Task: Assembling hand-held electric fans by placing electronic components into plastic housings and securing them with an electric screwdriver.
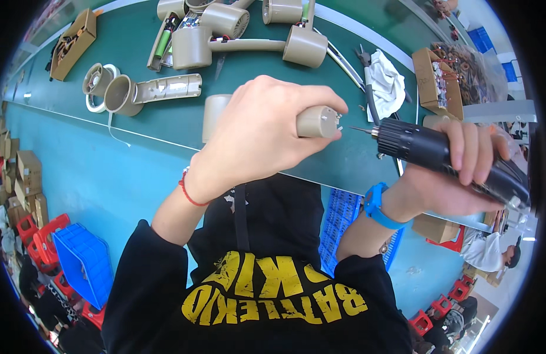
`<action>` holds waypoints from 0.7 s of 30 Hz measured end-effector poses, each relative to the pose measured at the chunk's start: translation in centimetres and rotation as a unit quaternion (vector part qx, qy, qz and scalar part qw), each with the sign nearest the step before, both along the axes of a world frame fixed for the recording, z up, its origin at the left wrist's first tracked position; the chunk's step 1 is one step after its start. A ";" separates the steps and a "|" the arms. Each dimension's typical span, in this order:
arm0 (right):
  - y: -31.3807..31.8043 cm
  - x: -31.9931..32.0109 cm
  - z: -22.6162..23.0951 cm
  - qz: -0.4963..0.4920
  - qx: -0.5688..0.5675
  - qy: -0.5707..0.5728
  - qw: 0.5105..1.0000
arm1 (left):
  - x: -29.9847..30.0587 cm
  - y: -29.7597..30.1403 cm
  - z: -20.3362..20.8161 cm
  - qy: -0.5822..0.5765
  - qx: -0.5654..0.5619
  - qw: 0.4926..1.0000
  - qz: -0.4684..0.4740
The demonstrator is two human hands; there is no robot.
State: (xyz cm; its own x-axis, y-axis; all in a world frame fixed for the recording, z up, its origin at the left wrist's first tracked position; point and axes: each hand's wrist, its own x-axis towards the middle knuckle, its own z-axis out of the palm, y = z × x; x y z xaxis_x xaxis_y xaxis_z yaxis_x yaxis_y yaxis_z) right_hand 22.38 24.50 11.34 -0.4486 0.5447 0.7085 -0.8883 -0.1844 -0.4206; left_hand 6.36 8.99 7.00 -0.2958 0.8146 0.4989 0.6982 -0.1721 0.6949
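Note:
My left hand point(264, 127) is wrapped around the beige plastic handle point(317, 122) of a hair-dryer-shaped housing, its end facing right with small metal bits at the tip. A beige barrel point(214, 118) shows behind my wrist; my hand hides whether it joins the handle. In my right hand point(461, 165) is a black electric screwdriver point(411, 141), held level. Its thin bit points left at the handle's end, a small gap apart from it.
Several beige housings point(305, 46) lie at the back of the green table point(167, 118). An open shell point(122, 94) rests at left beside a tape roll point(96, 106). Pliers point(367, 65) and a white cloth point(385, 82) lie right, near a cardboard box of parts point(432, 82).

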 end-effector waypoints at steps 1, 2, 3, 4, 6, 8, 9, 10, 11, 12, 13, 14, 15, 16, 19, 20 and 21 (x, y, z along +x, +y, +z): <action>-0.1 -0.2 -0.3 0.002 -0.026 0.001 1.000 | 0.1 0.2 0.1 -0.003 -0.026 1.000 -0.015; -0.2 -0.3 -0.6 0.005 -0.052 0.002 0.999 | 0.2 0.3 0.1 -0.005 -0.053 0.998 -0.031; -0.4 -0.4 -0.8 -0.013 -0.058 0.002 0.998 | 0.3 0.5 0.0 -0.001 -0.054 0.998 -0.033; -0.4 -0.4 -0.8 -0.015 -0.059 0.006 0.998 | 0.4 0.7 -0.2 -0.002 -0.049 0.998 -0.025; -0.5 -0.2 -0.5 -0.010 -0.062 0.035 0.997 | 0.4 1.0 -0.2 0.000 -0.044 0.999 -0.021; -0.5 0.1 0.4 -0.009 -0.073 0.040 0.996 | 0.4 0.8 0.0 0.018 -0.088 0.996 -0.009; -0.5 0.3 0.8 -0.005 -0.084 0.042 0.996 | 0.5 0.8 0.0 0.020 -0.090 0.996 -0.012; -0.6 0.2 1.1 -0.006 -0.085 0.043 0.995 | 0.5 0.8 0.1 0.025 -0.098 0.995 -0.017; -0.7 0.1 1.3 0.012 -0.088 0.044 0.995 | 0.6 0.8 0.2 0.030 -0.105 0.994 -0.021; -0.9 -0.1 1.4 0.030 -0.090 0.045 0.994 | 0.7 0.8 0.2 0.031 -0.107 0.994 -0.023; -1.0 -0.3 1.3 0.029 -0.091 0.046 0.994 | 0.7 0.8 0.2 0.035 -0.101 0.994 -0.024; -1.1 -0.6 1.2 0.026 -0.080 0.041 0.996 | 0.8 0.9 0.1 0.038 -0.095 0.994 -0.025; -1.1 -0.7 1.2 0.023 -0.069 0.037 0.997 | 0.8 1.0 0.1 0.039 -0.095 0.994 -0.026; -1.1 -0.7 1.1 0.024 -0.069 0.038 0.997 | 0.8 0.9 0.1 0.038 -0.098 0.994 -0.027; -1.0 -0.5 1.1 0.032 -0.067 0.030 0.997 | 0.8 0.9 0.2 0.035 -0.103 0.994 -0.026; -0.9 -0.5 1.1 0.032 -0.057 0.029 0.997 | 0.8 0.9 0.2 0.033 -0.105 0.994 -0.025; -0.9 -0.5 1.0 0.032 -0.048 0.029 0.998 | 0.8 0.9 0.2 0.033 -0.106 0.994 -0.024</action>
